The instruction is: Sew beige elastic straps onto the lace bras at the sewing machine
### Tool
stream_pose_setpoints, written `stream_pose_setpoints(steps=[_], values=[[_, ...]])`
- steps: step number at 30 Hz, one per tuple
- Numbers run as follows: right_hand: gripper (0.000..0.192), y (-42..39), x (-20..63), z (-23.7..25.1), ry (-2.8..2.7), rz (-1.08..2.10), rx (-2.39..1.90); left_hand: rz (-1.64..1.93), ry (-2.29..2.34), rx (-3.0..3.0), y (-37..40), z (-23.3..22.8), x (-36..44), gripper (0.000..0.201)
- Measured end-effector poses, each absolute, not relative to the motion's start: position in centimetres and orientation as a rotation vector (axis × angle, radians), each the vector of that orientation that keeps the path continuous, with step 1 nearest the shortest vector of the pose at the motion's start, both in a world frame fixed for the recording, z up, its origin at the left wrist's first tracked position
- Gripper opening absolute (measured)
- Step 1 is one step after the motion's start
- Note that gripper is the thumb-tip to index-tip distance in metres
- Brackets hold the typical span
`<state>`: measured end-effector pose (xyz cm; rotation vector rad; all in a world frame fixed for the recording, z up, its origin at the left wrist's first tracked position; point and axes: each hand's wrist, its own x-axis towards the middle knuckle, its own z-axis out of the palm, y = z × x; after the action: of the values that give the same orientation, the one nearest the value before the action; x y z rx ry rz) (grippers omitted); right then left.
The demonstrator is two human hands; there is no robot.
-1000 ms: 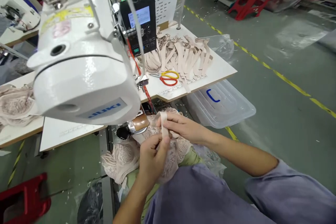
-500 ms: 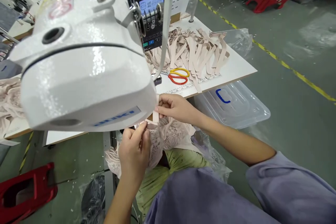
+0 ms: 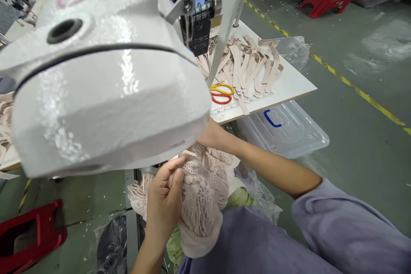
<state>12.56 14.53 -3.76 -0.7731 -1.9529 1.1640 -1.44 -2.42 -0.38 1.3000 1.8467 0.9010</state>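
A pale pink lace bra (image 3: 201, 203) hangs over my lap, below the white sewing machine head (image 3: 112, 107). With thumb and fingers pinched together, my left hand (image 3: 167, 192) grips the bra's upper edge beside one cup. My right hand (image 3: 213, 135) reaches under the machine head's right end. Its fingers are hidden there, so what they hold does not show. The needle area is also out of sight behind the head.
Many cut pink fabric strips (image 3: 247, 64) lie on the white table (image 3: 289, 85), near scissors (image 3: 221, 93) with yellow and red handles and a ruler (image 3: 244, 105). A clear plastic lid (image 3: 292, 132) juts out below. A red stool (image 3: 32, 235) stands at lower left.
The machine head looms larger and covers my right hand's fingers, which showed before holding a pale strip. The lace cup now hangs fuller and lower beside my left hand.
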Motion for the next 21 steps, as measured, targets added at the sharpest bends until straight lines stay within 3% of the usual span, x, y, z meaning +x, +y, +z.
stream_pose_setpoints(steps=[12, 21], values=[[0.016, 13.9, 12.8, -1.0, -1.948, 1.283, -0.800, 0.907, 1.767, 1.540, -2.1, -1.0, -1.2, 0.032], [0.010, 14.0, 12.7, -0.6, -2.077, 1.164, -0.833, 0.923, 1.734, 1.618, -2.4, -1.2, -1.0, 0.030]])
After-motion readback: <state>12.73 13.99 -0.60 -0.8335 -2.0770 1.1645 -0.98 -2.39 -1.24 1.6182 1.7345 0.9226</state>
